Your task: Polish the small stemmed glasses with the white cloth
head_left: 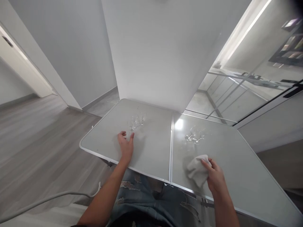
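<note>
**White cloth (197, 168) near the front edge of the table (153, 151)**

We grasp it in our right hand (216, 176). Our left hand (126, 145), thumb and fingers parted, is beside the left glasses (134, 120), towards the back-left corner; whether it touches one, we cannot tell. The right glasses (195, 138) are towards the back edge.

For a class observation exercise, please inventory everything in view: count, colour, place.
Metal rimmed table: one, grey, centre.
Clear glasses: count unclear, colourless, both table halves.
Soft cloth: one, white, right table half.
Plain walls: several, pale grey, background.
Glass partition: one, clear, upper right.
Flat door: one, white, far left.
Plank floor: one, grey, left.
Cable or hose: one, grey, lower left.
Ripped jeans: one pair, blue, bottom.
Left hand: one, bare, by left glasses.
Right hand: one, bare, gripping cloth.
</note>
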### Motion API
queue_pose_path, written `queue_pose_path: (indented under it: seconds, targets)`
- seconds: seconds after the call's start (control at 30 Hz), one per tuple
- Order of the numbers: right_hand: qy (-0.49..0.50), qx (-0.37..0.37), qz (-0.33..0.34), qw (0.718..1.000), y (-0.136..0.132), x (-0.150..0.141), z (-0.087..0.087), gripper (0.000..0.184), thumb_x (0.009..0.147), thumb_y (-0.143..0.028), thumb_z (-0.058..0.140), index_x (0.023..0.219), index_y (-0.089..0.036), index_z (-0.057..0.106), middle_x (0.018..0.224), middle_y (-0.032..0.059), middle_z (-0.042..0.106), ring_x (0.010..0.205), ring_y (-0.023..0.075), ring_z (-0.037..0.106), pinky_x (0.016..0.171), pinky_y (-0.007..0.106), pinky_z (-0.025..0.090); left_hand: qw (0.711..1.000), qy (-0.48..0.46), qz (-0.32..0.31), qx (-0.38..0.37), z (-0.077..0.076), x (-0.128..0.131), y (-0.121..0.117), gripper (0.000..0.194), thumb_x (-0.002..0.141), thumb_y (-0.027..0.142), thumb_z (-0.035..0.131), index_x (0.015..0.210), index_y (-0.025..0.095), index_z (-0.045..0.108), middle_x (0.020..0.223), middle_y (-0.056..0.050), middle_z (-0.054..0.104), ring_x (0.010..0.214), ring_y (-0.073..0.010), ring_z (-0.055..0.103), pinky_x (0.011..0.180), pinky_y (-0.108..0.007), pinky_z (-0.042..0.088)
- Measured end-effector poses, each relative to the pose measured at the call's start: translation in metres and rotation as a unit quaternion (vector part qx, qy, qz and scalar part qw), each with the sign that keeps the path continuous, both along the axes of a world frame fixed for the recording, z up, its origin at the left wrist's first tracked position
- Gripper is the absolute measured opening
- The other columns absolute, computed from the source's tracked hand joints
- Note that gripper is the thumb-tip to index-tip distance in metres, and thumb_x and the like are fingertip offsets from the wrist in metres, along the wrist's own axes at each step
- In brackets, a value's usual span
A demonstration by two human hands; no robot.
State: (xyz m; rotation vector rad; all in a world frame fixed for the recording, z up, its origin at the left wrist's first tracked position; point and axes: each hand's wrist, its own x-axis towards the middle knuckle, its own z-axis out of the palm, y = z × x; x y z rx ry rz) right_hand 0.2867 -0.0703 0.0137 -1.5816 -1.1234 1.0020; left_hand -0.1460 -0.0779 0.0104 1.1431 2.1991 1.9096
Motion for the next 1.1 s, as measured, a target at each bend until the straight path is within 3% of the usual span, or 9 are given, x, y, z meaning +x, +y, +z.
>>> queue_pose_path:
  seconds: [0.07, 0.13, 0.3, 0.37, 0.47, 0.57, 0.73, 0.9, 1.1]
  targets:
    - [0.167, 0.016, -0.021, 0.986, -0.004, -0.028, 0.011, 0.031, 0.067, -0.044, 0.078, 0.09, -0.029, 0.064, 0.091, 0.0049, 0.073, 0.079, 0.0277, 0.073, 0.068, 0.043, 0.062, 0.999, -0.027, -0.029, -0.019, -0.001, -0.011, 0.01, 0.058, 0.082, 0.05, 0.073, 0.125, 0.021, 0.047, 0.127, -0.014, 0.053, 0.119, -0.0282, 0.054, 0.097, -0.044, 0.046]
    - [0.246, 0.012, 0.007, 0.969, -0.004, -0.058, 0.023, 0.03, 0.067, -0.035, 0.076, 0.092, -0.025, 0.065, 0.095, 0.0034, 0.073, 0.085, 0.0255, 0.072, 0.075, 0.042, 0.062, 0.995, -0.044, -0.074, -0.041, -0.001, -0.016, 0.02, 0.065, 0.077, 0.048, 0.078, 0.126, 0.021, 0.045, 0.129, -0.015, 0.055, 0.122, -0.0299, 0.055, 0.102, -0.046, 0.045]
    - [0.366, -0.067, 0.077, 0.925, 0.013, -0.102, 0.041, 0.019, 0.067, -0.026, 0.064, 0.085, -0.022, 0.065, 0.097, 0.0047, 0.074, 0.09, 0.0235, 0.07, 0.08, 0.038, 0.06, 0.99, -0.048, -0.135, -0.013, -0.002, -0.018, 0.037, 0.05, 0.085, 0.044, 0.071, 0.123, 0.022, 0.046, 0.108, -0.009, 0.068, 0.105, -0.0246, 0.066, 0.095, -0.04, 0.049]
    - [0.353, -0.048, 0.092, 0.93, 0.017, -0.108, 0.042, 0.018, 0.071, -0.031, 0.061, 0.086, -0.022, 0.065, 0.1, 0.0057, 0.074, 0.095, 0.0241, 0.069, 0.082, 0.038, 0.059, 0.989, -0.043, -0.139, -0.006, 0.0, -0.016, 0.037, 0.047, 0.087, 0.045, 0.068, 0.123, 0.022, 0.048, 0.099, -0.006, 0.068, 0.093, -0.022, 0.068, 0.087, -0.037, 0.052]
    - [0.255, 0.029, 0.067, 0.964, 0.018, -0.115, 0.042, 0.025, 0.08, -0.041, 0.059, 0.095, -0.022, 0.065, 0.101, 0.005, 0.072, 0.095, 0.0234, 0.067, 0.079, 0.034, 0.056, 0.988, 0.01, -0.154, -0.007, 0.005, -0.005, 0.03, 0.051, 0.086, 0.048, 0.069, 0.128, 0.024, 0.052, 0.091, -0.003, 0.067, 0.08, -0.0188, 0.064, 0.082, -0.033, 0.051]
    - [0.136, 0.125, 0.028, 0.982, 0.019, -0.126, 0.039, 0.029, 0.086, -0.048, 0.059, 0.099, -0.022, 0.062, 0.093, 0.0026, 0.068, 0.087, 0.0198, 0.063, 0.076, 0.029, 0.052, 0.966, 0.103, -0.235, -0.035, 0.006, 0.021, 0.022, 0.055, 0.081, 0.049, 0.075, 0.128, 0.027, 0.058, 0.089, -0.002, 0.069, 0.077, -0.0188, 0.063, 0.081, -0.032, 0.05]
    - [0.045, 0.212, 0.085, 0.973, 0.027, -0.153, 0.033, 0.027, 0.095, -0.05, 0.05, 0.089, -0.024, 0.055, 0.079, -0.0008, 0.057, 0.074, 0.0161, 0.054, 0.07, 0.026, 0.046, 0.913, 0.199, -0.346, -0.087, -0.008, 0.064, 0.024, 0.056, 0.073, 0.055, 0.081, 0.121, 0.029, 0.069, 0.081, -0.005, 0.072, 0.071, -0.0219, 0.065, 0.075, -0.033, 0.048]
    - [-0.013, 0.236, 0.166, 0.957, 0.028, -0.159, 0.022, 0.026, 0.095, -0.046, 0.052, 0.079, -0.025, 0.051, 0.071, -0.0014, 0.054, 0.067, 0.0166, 0.051, 0.066, 0.026, 0.04, 0.906, 0.249, -0.329, -0.093, -0.02, 0.073, 0.031, 0.051, 0.077, 0.058, 0.077, 0.118, 0.028, 0.071, 0.075, -0.006, 0.071, 0.064, -0.02, 0.064, 0.067, -0.03, 0.046]
    - [-0.031, 0.23, 0.01, 0.973, 0.029, -0.152, 0.004, 0.027, 0.1, -0.045, 0.044, 0.083, -0.024, 0.046, 0.066, -0.0044, 0.045, 0.059, 0.0147, 0.043, 0.06, 0.025, 0.036, 0.881, 0.351, -0.309, -0.068, -0.022, 0.072, 0.028, 0.052, 0.083, 0.057, 0.072, 0.124, 0.024, 0.069, 0.076, -0.007, 0.073, 0.065, -0.0179, 0.064, 0.064, -0.027, 0.043]
